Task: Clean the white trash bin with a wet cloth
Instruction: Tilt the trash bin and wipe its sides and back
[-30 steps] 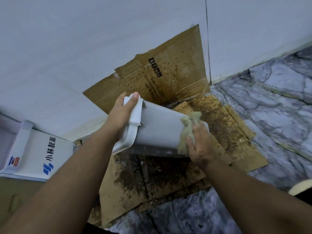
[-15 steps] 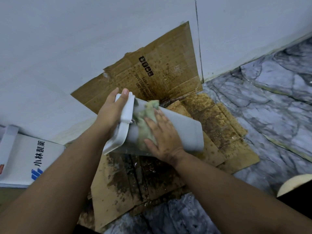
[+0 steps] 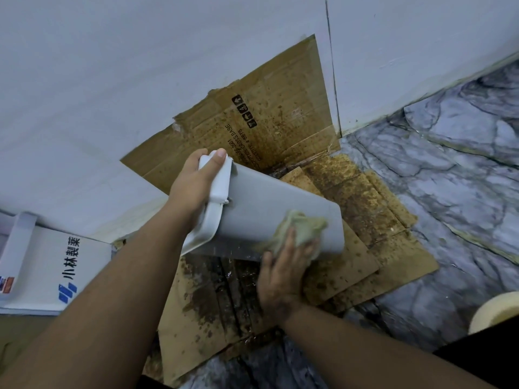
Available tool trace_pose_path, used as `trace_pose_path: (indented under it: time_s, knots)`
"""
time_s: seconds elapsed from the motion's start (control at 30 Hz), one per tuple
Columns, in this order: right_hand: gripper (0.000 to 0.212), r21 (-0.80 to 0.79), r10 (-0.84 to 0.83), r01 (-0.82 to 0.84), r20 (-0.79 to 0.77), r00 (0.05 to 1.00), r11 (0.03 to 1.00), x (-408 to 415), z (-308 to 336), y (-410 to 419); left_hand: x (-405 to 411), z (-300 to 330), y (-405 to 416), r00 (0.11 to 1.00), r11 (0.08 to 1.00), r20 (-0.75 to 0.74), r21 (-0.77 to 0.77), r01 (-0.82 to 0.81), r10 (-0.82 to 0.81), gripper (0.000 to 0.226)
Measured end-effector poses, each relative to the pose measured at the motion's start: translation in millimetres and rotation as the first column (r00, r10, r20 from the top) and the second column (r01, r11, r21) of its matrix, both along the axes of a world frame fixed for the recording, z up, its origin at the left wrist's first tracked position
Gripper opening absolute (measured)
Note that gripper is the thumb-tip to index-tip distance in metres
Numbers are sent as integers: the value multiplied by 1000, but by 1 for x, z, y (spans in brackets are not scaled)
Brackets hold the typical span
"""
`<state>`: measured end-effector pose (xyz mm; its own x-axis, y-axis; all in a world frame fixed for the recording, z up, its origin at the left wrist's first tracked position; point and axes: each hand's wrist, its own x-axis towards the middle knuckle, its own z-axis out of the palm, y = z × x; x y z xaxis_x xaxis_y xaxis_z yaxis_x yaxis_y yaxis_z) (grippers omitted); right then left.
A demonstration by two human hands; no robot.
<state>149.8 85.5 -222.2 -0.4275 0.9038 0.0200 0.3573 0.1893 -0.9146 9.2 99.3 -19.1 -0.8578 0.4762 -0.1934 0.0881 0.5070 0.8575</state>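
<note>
White plastic trash bin (image 3: 269,217) looks light, stiff and wet-slick, tipped on its side over stained cardboard (image 3: 351,242). Your left hand (image 3: 193,186) grips its rim; keep hold there. Right hand (image 3: 283,273) presses wet cloth (image 3: 303,228) flat near the base. Bin's inside isn't visible.

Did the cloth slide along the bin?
Yes. The cloth slid from beside the left hand at the trash bin's rim toward its base.
</note>
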Motion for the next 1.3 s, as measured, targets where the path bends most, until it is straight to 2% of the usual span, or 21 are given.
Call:
trace_pose_path:
  time_s: [0.07, 0.13, 0.17, 0.23, 0.3, 0.33, 0.37, 0.47, 0.53, 0.6, 0.7, 0.8, 0.9, 0.97, 1.07, 1.1, 1.17, 1.3]
  knots:
    - [75, 186, 150, -144, -22, 988, 972, -18, 31, -13, -3, 0, 1, 999, 1000, 34, 27, -13, 12, 64]
    - [77, 448, 235, -207, -9, 972, 870, -35, 57, -8, -5, 2, -2, 998, 998, 54, 53, -18, 15, 70]
    - [76, 528, 248, -205, -12, 969, 824, -42, 64, 1, -8, 3, -3, 999, 999, 53, 49, -14, 11, 76]
    - [76, 636, 286, -218, -4, 958, 740, -43, 62, 23, -12, 2, -5, 999, 1000, 44, 11, -6, 5, 88]
    - [72, 723, 314, -248, 46, 948, 645, -31, 38, 45, -10, 1, -3, 999, 1000, 54, 29, -4, 3, 83]
    - [70, 720, 307, -279, 96, 947, 635, -21, 21, 55, -9, 0, -1, 998, 999, 64, 40, -13, 10, 76]
    - [70, 674, 288, -309, 147, 946, 671, -10, 4, 63, -9, -1, 3, 997, 999, 69, 44, -25, 22, 70]
    - [71, 364, 177, -245, 211, 961, 899, 28, -37, 80, -5, -1, 11, 998, 998, 48, 38, -46, 44, 59]
    - [73, 203, 130, -172, 206, 970, 964, 48, -53, 93, -1, 0, 14, 997, 997, 62, 55, -46, 43, 60]
    - [73, 155, 129, -162, 203, 971, 975, 55, -59, 102, 0, -1, 16, 996, 996, 79, 70, -49, 43, 61]
    - [71, 132, 157, -180, 172, 973, 975, 37, -35, 87, 0, 3, 15, 997, 997, 67, 54, -48, 45, 60]
    - [67, 318, 315, -333, 110, 943, 888, -1, 21, 59, -3, 4, 10, 995, 995, 89, 81, -62, 55, 60]
    - [66, 422, 379, -355, 28, 925, 834, -36, 73, 40, -5, 3, 4, 993, 994, 111, 88, -58, 48, 64]
    - [68, 434, 411, -371, 2, 912, 821, -41, 81, 40, -6, 3, 0, 995, 997, 89, 61, -52, 46, 59]
    - [68, 528, 470, -416, 35, 882, 741, -35, 66, 61, -7, 2, -5, 996, 998, 67, 41, -53, 51, 59]
    - [67, 518, 477, -432, 52, 877, 738, -34, 62, 72, -6, 2, -6, 997, 998, 65, 48, -47, 44, 62]
    - [64, 426, 447, -426, 56, 893, 798, -29, 47, 96, -5, 3, -6, 998, 998, 50, 47, -46, 44, 65]
    - [60, 155, 271, -273, 34, 962, 949, 18, -17, 141, 9, 7, -3, 999, 999, 15, 25, -37, 37, 59]
